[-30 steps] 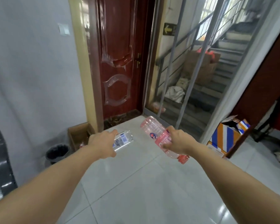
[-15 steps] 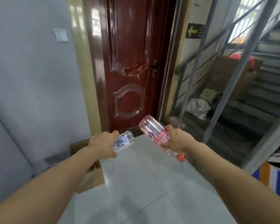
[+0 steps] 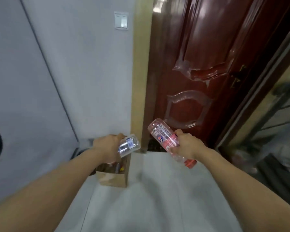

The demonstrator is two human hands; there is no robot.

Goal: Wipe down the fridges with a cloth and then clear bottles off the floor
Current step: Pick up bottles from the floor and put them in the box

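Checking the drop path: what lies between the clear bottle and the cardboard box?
Nothing. In the head view, the left hand holds the clear bottle directly above the open cardboard box.

Both hands, with their bottles, have come nearer the cardboard box (image 3: 113, 179).

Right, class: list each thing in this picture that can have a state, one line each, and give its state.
Left hand: grips the clear bottle.
Clear bottle: held above the cardboard box, tilted.
Right hand: grips the pink bottle.
Pink bottle: held in the air, tilted, red cap lowest and screwed on.
Cardboard box: open at the top, on the floor, some things inside.
Red door: whether shut cannot be told.
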